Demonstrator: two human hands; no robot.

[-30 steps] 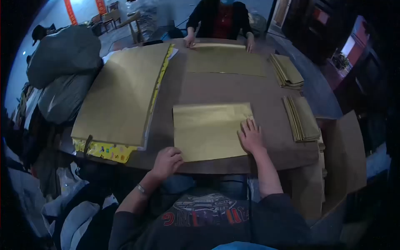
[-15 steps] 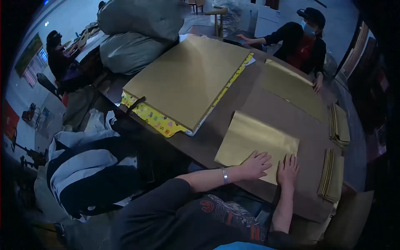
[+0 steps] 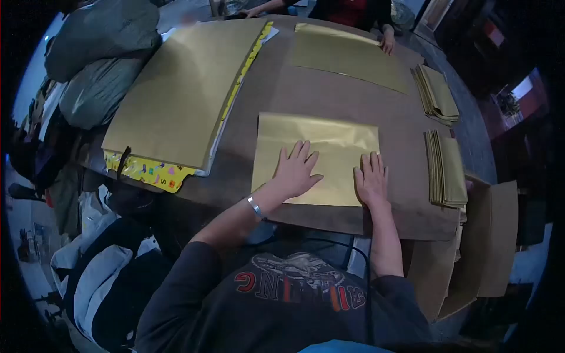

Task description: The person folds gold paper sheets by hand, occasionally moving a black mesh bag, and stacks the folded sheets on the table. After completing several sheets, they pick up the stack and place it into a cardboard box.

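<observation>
A folded sheet of gold paper (image 3: 329, 141) lies flat on the brown table (image 3: 306, 94) in front of me. My left hand (image 3: 296, 169) presses flat on its lower middle, fingers spread. My right hand (image 3: 372, 179) lies flat on its lower right corner, fingers together and pointing away. Neither hand grips anything. A metal bracelet circles my left wrist.
A big stack of gold sheets (image 3: 182, 88) over patterned yellow paper lies at left. Two piles of folded gold paper (image 3: 445, 167) (image 3: 436, 91) sit at right. Across the table a person's hand (image 3: 387, 42) rests on another gold sheet (image 3: 347, 56). Stuffed bags (image 3: 100, 65) stand at far left, a cardboard box (image 3: 488, 235) at right.
My left hand came up from the table's near edge onto the sheet and now presses it beside the right hand. The view swung left and back again.
</observation>
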